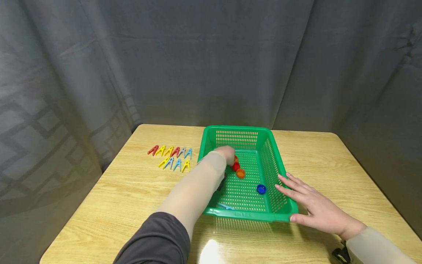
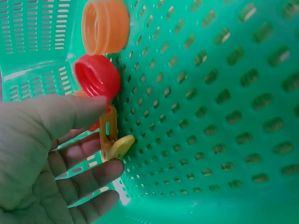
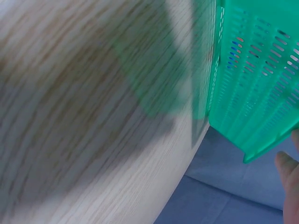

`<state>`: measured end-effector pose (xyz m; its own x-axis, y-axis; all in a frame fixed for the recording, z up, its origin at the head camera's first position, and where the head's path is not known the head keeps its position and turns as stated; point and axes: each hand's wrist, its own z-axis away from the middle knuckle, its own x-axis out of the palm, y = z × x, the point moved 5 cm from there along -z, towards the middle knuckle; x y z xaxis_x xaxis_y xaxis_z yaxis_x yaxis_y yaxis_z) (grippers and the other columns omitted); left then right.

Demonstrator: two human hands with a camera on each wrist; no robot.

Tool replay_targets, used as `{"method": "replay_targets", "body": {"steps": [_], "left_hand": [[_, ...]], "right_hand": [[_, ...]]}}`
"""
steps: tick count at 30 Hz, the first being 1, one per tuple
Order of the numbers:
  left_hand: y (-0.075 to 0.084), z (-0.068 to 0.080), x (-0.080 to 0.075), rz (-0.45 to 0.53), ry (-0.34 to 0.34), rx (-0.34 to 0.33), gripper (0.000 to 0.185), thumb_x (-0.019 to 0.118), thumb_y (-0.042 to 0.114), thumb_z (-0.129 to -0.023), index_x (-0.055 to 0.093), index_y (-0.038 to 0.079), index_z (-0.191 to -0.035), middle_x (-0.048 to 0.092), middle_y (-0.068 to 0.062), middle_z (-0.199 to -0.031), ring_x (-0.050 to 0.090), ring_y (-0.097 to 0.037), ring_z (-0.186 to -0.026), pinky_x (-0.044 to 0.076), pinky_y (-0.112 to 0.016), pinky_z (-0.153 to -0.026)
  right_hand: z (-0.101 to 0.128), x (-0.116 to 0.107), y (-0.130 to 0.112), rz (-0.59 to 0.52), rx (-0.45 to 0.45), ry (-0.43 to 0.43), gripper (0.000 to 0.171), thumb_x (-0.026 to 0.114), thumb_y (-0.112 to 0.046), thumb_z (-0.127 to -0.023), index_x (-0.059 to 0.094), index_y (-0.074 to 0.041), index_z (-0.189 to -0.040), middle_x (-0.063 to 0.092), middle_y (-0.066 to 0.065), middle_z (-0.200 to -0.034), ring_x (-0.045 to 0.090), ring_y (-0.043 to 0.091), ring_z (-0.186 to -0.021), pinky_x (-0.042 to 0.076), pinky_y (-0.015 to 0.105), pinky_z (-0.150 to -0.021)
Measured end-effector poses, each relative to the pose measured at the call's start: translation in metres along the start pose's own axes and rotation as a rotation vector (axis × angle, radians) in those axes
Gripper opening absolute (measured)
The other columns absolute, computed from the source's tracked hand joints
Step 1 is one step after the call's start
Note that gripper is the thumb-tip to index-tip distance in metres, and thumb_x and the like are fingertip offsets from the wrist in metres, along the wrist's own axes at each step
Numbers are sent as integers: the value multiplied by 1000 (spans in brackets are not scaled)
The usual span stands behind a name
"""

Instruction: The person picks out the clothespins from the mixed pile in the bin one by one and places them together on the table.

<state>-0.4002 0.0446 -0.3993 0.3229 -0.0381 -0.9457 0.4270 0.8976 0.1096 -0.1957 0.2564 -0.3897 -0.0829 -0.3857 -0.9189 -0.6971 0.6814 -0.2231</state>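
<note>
In the left wrist view my left hand (image 2: 51, 144) reaches down inside the green basket (image 1: 245, 216), thumb and fingers curled about a yellow clothespin (image 2: 110, 135) close to the basket floor. Right beside the thumb lies a red bottle cap (image 2: 98, 77), with an orange cap (image 2: 106, 27) past it. In the head view the forearm hides part of this hand and that clothespin. My right hand (image 1: 316, 209) rests with spread, straight fingers at the basket's right rim. Inside the basket are also an orange cap (image 1: 240, 173), a blue cap (image 1: 261, 189) and a light-blue clothespin (image 1: 226, 206).
Several clothespins lie in two rows on the wooden table (image 1: 132, 190) left of the basket, among them a red clothespin (image 1: 153, 150) and a yellow clothespin (image 1: 186, 166). Grey curtains (image 1: 211, 73) hang around the table's back and sides.
</note>
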Motion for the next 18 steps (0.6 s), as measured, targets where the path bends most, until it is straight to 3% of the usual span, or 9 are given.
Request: {"method": "replay_targets", "body": {"steps": [4, 8, 11, 17, 18], "left_hand": [[2, 6, -2, 59, 8, 36, 16, 48, 13, -98, 62, 11, -104, 58, -4, -108, 51, -19, -88, 45, -30, -79], [2, 6, -1, 110, 8, 31, 32, 41, 10, -100, 54, 10, -130, 45, -10, -140, 49, -22, -120, 42, -33, -97], [0, 2, 1, 92, 4, 8, 41, 41, 9, -100, 44, 13, -141, 37, -11, -149, 40, -23, -132, 36, -35, -105], [-2, 0, 7, 159, -100, 12, 32, 47, 12, -99, 53, 18, -130, 54, -3, -130, 49, -17, -114, 41, -32, -95], [-2, 0, 8, 178, -118, 16, 35, 47, 14, -100, 51, 18, -134, 53, -2, -133, 49, -17, -116, 40, -33, -97]], "right_hand": [[0, 0, 0, -2, -1, 4, 80, 75, -43, -79, 41, -17, -147, 27, 9, -156, 17, 30, -145, 3, 15, -110], [-1, 0, -1, -2, -2, 2, 80, 75, -43, -79, 41, -18, -147, 27, 9, -156, 16, 29, -145, 3, 14, -110], [-1, 0, -1, -1, -1, 1, 80, 75, -43, -79, 41, -18, -147, 27, 8, -156, 16, 29, -145, 3, 14, -110], [-1, 0, 0, 0, -7, 9, 80, 75, -44, -79, 41, -18, -147, 28, 9, -156, 16, 29, -145, 3, 15, -110], [-1, 0, 0, -1, -9, 11, 80, 75, -44, -79, 41, -18, -147, 28, 9, -156, 17, 29, -145, 3, 15, -110]]}}
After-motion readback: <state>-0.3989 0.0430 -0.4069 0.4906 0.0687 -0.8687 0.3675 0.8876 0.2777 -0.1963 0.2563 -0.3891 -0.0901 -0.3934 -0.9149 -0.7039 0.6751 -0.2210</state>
